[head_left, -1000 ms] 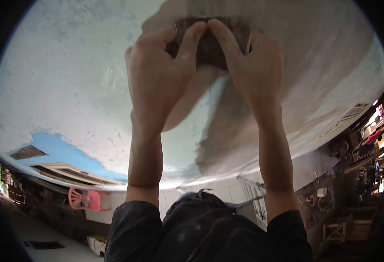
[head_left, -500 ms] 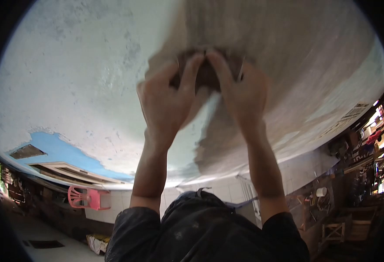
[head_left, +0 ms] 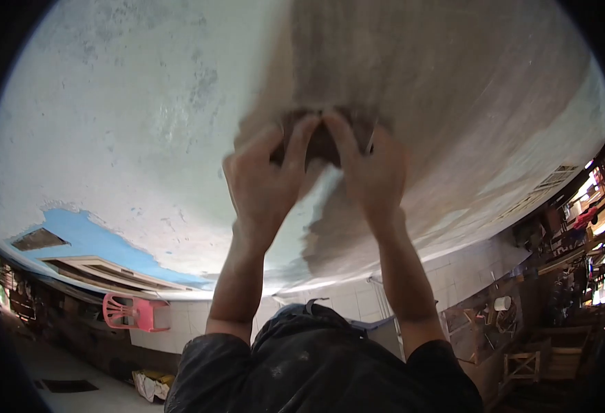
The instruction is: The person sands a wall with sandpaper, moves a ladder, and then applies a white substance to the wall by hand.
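Both of my hands press a dark brown flat piece that looks like sandpaper [head_left: 323, 146] against a large plastered wall [head_left: 178, 138]. My left hand [head_left: 264, 168] grips its left end, and my right hand [head_left: 377, 172] grips its right end. The thumbs point up and come close together over the middle of the piece; the other fingers are mostly hidden at its sides. Under and right of the hands the wall surface is grey-brown, while to the left it is pale green with worn, mottled patches. Some blur softens the hands.
A bright blue patch [head_left: 89, 237] shows at the wall's lower left, beside a pale window frame [head_left: 117, 275]. Behind me stand a pink plastic chair [head_left: 134, 313], a wooden frame [head_left: 523, 366] and a white container [head_left: 502, 303]. A yellow and white sack [head_left: 152, 385] lies low on the left.
Both hands have slid down the view along the wall, nearer my body, with the brown piece still between them. The grip looks the same.
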Available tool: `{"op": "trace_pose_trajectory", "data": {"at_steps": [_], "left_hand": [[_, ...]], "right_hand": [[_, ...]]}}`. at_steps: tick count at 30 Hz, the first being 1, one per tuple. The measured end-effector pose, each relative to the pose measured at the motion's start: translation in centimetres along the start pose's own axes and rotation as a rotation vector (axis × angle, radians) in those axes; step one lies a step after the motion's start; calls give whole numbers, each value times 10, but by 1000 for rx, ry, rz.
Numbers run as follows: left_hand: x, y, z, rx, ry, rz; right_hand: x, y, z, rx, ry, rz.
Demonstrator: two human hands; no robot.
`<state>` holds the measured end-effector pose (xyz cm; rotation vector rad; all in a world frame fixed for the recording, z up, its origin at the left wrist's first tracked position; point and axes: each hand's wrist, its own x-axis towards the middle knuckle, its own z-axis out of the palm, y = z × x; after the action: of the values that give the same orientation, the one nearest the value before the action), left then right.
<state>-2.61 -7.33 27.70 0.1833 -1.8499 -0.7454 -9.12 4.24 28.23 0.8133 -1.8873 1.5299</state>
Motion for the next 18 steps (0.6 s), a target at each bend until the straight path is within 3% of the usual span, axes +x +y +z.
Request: {"op": "trace_pose_trajectory", "data": {"at_steps": [1, 4, 6, 9, 13, 14, 18], "left_hand": [[10, 6, -3, 49, 20, 58], [26, 17, -5, -110, 11, -145], [13, 10, -3, -79, -2, -148], [-22, -14, 5, -29, -12, -72], [-39, -23, 5, -12, -120, -180], [-29, -19, 7, -21, -89, -119], [7, 5, -3, -21, -40, -41]], "right_hand": [[9, -8, -3, -15, -24, -1], [22, -17, -7, 31, -70, 35], [16, -15, -2, 184, -64, 66], [-23, 15, 2, -81, -87, 105], [-39, 23, 5, 88, -101, 209], [-33, 22, 5, 109, -116, 220], [3, 2, 1, 51, -36, 35]]}}
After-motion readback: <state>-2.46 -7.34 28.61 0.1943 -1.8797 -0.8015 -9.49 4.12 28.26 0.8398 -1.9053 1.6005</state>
